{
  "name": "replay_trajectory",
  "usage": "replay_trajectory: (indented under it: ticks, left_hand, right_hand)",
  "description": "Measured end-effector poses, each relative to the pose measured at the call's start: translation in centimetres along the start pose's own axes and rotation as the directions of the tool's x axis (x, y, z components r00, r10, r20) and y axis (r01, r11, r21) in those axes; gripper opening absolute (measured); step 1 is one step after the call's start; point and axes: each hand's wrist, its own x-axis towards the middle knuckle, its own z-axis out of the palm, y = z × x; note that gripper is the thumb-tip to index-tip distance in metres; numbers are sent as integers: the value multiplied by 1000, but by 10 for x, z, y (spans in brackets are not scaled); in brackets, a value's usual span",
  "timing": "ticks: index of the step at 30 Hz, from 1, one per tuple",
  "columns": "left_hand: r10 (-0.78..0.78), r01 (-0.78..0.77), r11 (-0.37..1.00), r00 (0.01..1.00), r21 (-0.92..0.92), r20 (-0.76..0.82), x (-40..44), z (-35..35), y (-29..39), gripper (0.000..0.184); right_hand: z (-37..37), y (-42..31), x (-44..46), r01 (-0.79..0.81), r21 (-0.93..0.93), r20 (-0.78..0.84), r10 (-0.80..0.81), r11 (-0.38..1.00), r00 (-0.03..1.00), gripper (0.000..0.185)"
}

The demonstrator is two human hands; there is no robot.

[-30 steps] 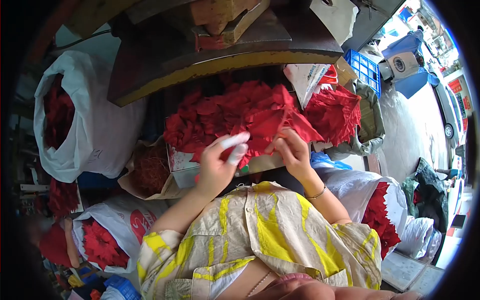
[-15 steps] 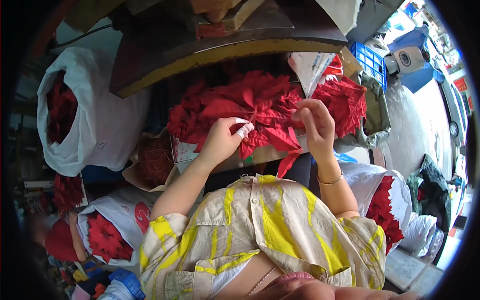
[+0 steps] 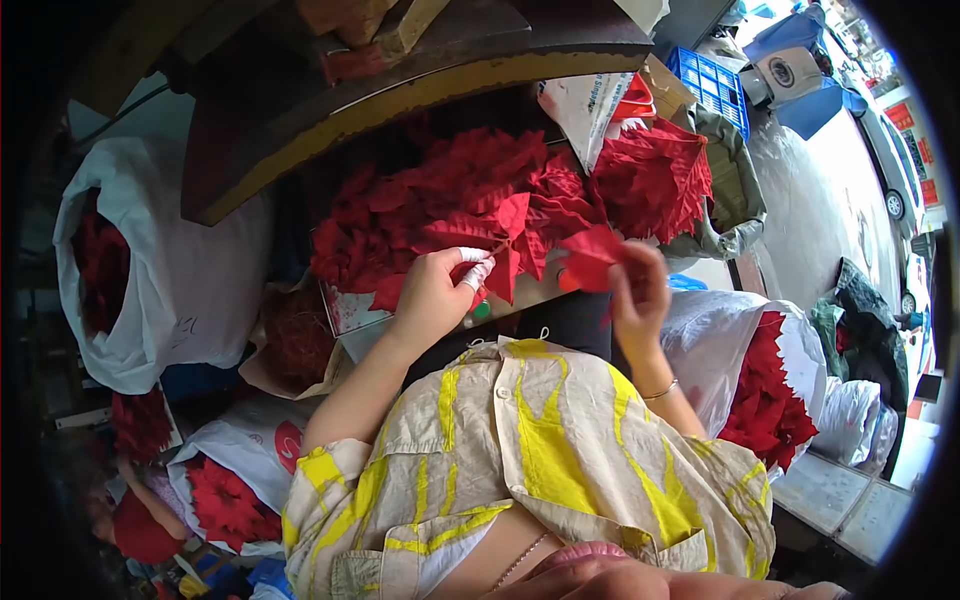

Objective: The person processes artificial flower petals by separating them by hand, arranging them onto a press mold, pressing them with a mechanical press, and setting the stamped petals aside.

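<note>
My left hand [image 3: 438, 292], with white tape round its thumb and finger, pinches the stem of a red artificial poinsettia [image 3: 510, 222]. Its pointed petals spread out beyond my fingertips. To the right, my right hand [image 3: 640, 298] is closed on a red petal piece [image 3: 592, 256], apart from the poinsettia and slightly smeared by motion. A heap of red artificial petals and flowers [image 3: 400, 190] lies just beyond both hands, on a tray-like surface [image 3: 350, 306] close to my lap.
A dark tabletop edge [image 3: 420, 90] overhangs the heap. White sacks of red flowers stand at left [image 3: 190, 270], lower left [image 3: 255, 430] and right [image 3: 700, 345]. A blue crate [image 3: 710, 88] is at upper right. Another person's arm [image 3: 155, 495] shows at lower left.
My right hand has come down and now holds a red petal piece in front of the heap. My left hand keeps its pinch on the poinsettia stem. The view has shifted slightly.
</note>
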Motion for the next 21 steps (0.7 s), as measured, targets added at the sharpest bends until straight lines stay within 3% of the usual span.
replay_trajectory:
  ticks: [2,3,5,6,8,10,11,12,14,16,18,20,21]
  left_hand:
    - [2,-1,998,1000,70,-24,3,-5,13,16]
    - [85,-77,985,995,152,-46,5,-6,13,16]
    - [169,-149,961,983,231,-67,6,-4,17,17]
    - [170,-156,968,984,197,-56,5,1,22,16]
    - [178,-169,972,983,164,-44,4,6,32,16]
    - [-17,24,977,999,210,-35,2,7,39,13]
    - [106,-92,990,985,109,-133,1,10,32,11]
    - [100,-85,990,984,109,-145,2,11,27,11]
    - [5,-25,928,998,-372,-55,2,13,19,11]
    - [-24,11,885,999,-465,-21,1,23,14,12]
    - [-36,38,831,999,-554,15,3,26,16,13]
    - [-40,64,820,998,-569,54,6,23,24,16]
    - [-40,89,823,994,-561,99,7,22,24,16]
  right_hand:
    - [-7,-38,32,171,40,6,-171,984,985,30]
    - [-6,-58,45,177,41,7,-178,983,984,30]
    - [7,-87,64,329,-245,293,-254,912,922,39]
    - [23,-84,67,367,-224,353,-276,903,894,45]
    - [53,-71,55,317,-219,461,-189,923,867,56]
    - [60,-70,43,106,-127,566,-16,986,824,71]
    - [61,-62,44,115,-122,574,-25,986,818,71]
    - [58,-52,44,73,-15,540,-53,997,840,74]
    - [58,-40,41,19,90,503,-62,996,862,78]
    - [60,-35,44,396,-55,521,-312,917,795,76]
    - [65,-27,42,477,-117,494,-366,871,789,74]
    - [65,-8,39,104,202,501,-194,974,843,69]
    - [62,-14,39,146,87,486,-170,985,857,61]
